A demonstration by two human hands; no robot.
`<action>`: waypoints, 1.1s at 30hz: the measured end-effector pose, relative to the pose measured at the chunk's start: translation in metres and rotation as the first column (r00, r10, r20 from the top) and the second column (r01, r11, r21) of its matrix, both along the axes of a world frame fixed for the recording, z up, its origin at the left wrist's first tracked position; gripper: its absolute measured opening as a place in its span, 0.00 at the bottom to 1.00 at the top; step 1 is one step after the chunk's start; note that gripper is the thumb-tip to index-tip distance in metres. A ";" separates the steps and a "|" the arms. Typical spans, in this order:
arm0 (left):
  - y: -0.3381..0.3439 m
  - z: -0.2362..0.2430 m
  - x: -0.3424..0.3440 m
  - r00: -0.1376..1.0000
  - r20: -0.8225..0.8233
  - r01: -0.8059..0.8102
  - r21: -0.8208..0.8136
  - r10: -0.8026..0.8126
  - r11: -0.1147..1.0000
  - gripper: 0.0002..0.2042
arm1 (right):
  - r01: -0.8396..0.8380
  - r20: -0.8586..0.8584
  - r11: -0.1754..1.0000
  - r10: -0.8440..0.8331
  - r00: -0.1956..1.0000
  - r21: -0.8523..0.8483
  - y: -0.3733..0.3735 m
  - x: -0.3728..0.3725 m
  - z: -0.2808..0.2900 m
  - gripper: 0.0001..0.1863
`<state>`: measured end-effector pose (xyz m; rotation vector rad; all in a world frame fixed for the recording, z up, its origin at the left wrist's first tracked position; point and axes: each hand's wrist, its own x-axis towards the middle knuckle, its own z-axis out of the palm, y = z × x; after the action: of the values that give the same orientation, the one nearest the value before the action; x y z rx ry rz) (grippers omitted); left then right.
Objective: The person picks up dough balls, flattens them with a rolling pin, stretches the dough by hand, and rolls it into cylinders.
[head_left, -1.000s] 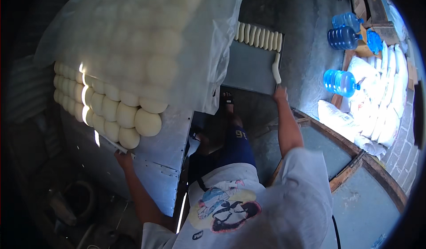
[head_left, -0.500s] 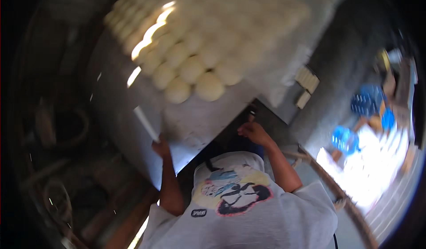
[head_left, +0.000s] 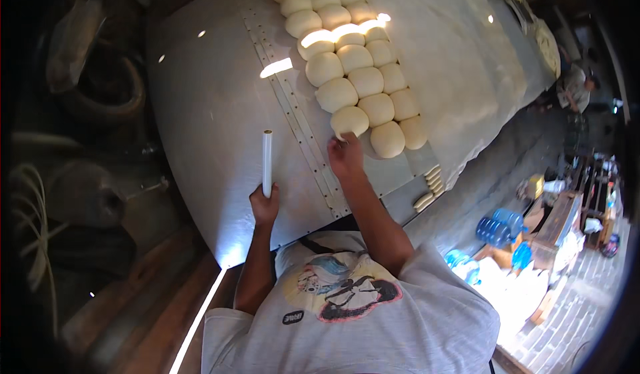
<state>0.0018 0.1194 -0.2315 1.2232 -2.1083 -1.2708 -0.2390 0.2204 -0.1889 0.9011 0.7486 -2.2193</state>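
My left hand (head_left: 265, 205) is closed round the lower end of a white tube (head_left: 267, 161), which stands up from the fist over the metal tabletop (head_left: 207, 107). My right hand (head_left: 345, 156) is at the near end of several rows of round, pale dough balls (head_left: 366, 81). Its fingers are curled against the near edge of the closest dough ball (head_left: 350, 121) in the left row, partly hiding that edge. The dough balls sit packed side by side, touching one another.
A pale cloth (head_left: 460, 61) covers the table's right part. Small dough pieces (head_left: 433, 181) lie at its near right edge. A riveted seam (head_left: 293, 111) crosses the metal. Blue water jugs (head_left: 497, 229) stand on the right, a tire (head_left: 110, 94) on the left. Another person (head_left: 577, 89) is far right.
My view has turned right and steadied. My right hand has moved from near my waist, off the table, up to the nearest dough ball. The left hand still holds the white tube, now more upright.
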 end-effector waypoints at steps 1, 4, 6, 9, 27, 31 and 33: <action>0.003 0.003 0.003 0.999 -0.012 -0.033 0.009 0.033 0.999 0.14 | -0.108 -0.131 0.989 0.095 0.987 -0.100 0.030 0.007 0.007 0.15; 0.008 0.002 0.027 0.986 -0.042 -0.158 0.040 0.160 0.987 0.15 | -0.312 -0.294 0.944 0.269 0.917 -0.110 0.108 0.037 0.087 0.20; 0.012 0.011 0.045 0.975 -0.051 -0.214 0.053 0.217 0.975 0.15 | -0.456 -0.326 0.869 0.381 0.865 -0.191 0.140 0.052 0.134 0.22; 0.015 0.018 0.083 0.940 -0.102 -0.325 0.021 0.325 0.946 0.13 | -0.570 -0.189 0.815 0.547 0.816 -0.101 0.130 0.082 0.174 0.20; -0.002 0.074 0.057 0.971 0.240 0.165 -0.603 -0.020 0.780 0.16 | 0.340 -0.161 0.518 0.700 -0.695 0.785 0.012 0.060 0.058 0.25; -0.057 0.015 0.003 0.836 0.523 0.232 -0.612 0.167 0.756 0.25 | 0.520 0.070 0.303 0.811 -0.580 0.799 -0.043 0.034 -0.042 0.27; -0.115 0.006 -0.023 0.769 0.597 0.205 -0.571 0.230 0.795 0.27 | 0.565 0.067 0.301 0.840 -0.538 0.768 -0.111 0.016 -0.050 0.28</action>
<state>-0.0214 0.0041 -0.2254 1.4619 -2.6449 -0.0312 -0.2231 0.1092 -0.2391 -1.7901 2.5126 -0.5341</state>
